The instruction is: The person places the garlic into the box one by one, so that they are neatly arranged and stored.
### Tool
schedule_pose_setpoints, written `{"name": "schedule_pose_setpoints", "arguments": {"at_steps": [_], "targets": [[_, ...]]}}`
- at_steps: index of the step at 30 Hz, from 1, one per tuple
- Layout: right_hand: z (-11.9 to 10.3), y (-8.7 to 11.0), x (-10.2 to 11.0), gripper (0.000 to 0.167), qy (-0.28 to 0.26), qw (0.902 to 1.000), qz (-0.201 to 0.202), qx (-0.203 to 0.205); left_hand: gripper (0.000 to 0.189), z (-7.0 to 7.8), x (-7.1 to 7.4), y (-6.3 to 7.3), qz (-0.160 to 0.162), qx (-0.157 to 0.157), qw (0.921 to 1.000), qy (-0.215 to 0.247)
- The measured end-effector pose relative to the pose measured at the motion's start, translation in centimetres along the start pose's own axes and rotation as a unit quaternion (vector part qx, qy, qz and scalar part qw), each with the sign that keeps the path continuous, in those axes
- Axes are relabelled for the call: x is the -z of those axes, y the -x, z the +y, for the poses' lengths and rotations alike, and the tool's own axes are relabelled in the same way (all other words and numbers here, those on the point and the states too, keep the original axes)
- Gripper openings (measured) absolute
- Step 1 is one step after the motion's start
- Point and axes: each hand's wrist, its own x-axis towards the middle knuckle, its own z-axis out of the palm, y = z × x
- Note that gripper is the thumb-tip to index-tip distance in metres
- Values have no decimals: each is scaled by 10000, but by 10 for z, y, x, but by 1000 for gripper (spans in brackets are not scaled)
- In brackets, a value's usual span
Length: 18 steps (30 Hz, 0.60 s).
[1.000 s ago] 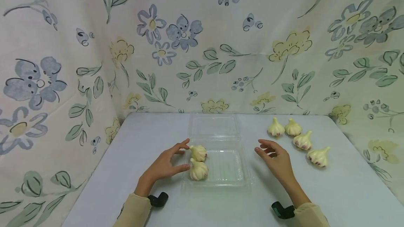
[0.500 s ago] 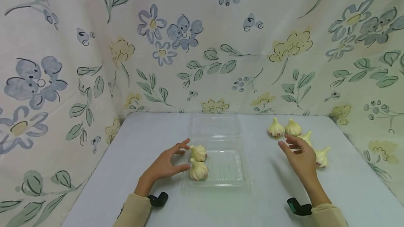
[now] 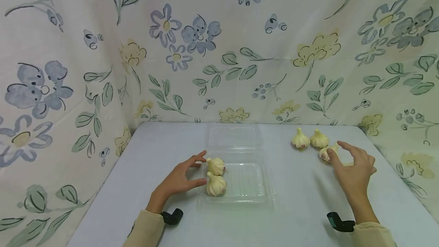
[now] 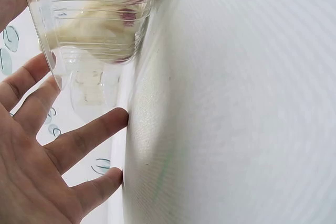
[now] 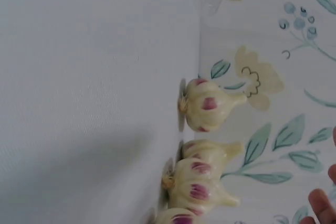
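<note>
My left hand [image 3: 178,178] is at the left side of a clear plastic clamshell container [image 3: 245,180], its fingers spread. In the left wrist view, fingertips meet the container's rim [image 4: 39,35], and two other fingers reach down to the tabletop. Two garlic bulbs, a rear one [image 3: 216,167] and a front one [image 3: 216,186], lie in the container's left part. Over at the right, my right hand [image 3: 358,172] is held above the nearest loose bulb, thumb and fingers apart; that bulb [image 5: 181,217] is mostly hidden by the hand in the head view. Nothing is gripped.
Three more garlic bulbs stand at the back right: the leftmost [image 3: 300,139], a middle one [image 3: 319,139] and one [image 3: 326,154] partly behind my right thumb. The container's lid [image 3: 233,136] lies folded back. A floral curtain [image 3: 233,48] hangs behind the white table [image 3: 164,140].
My right hand has moved rightward from beside the container to over the nearest loose garlic bulb, its thumb and fingers spreading wider. The left hand, container and bulbs have stayed put.
</note>
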Motion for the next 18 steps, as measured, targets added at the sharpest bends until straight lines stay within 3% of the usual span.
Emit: {"name": "schedule_pose_setpoints", "arguments": {"at_steps": [8, 18], "targets": [[12, -11, 11, 61, 199, 9978, 188, -604, 83, 0, 0, 1, 0, 50, 10000, -13], [28, -13, 23, 93, 478, 9811, -271, -1858, 81, 1, 0, 1, -5, 35, 10000, 11]]}}
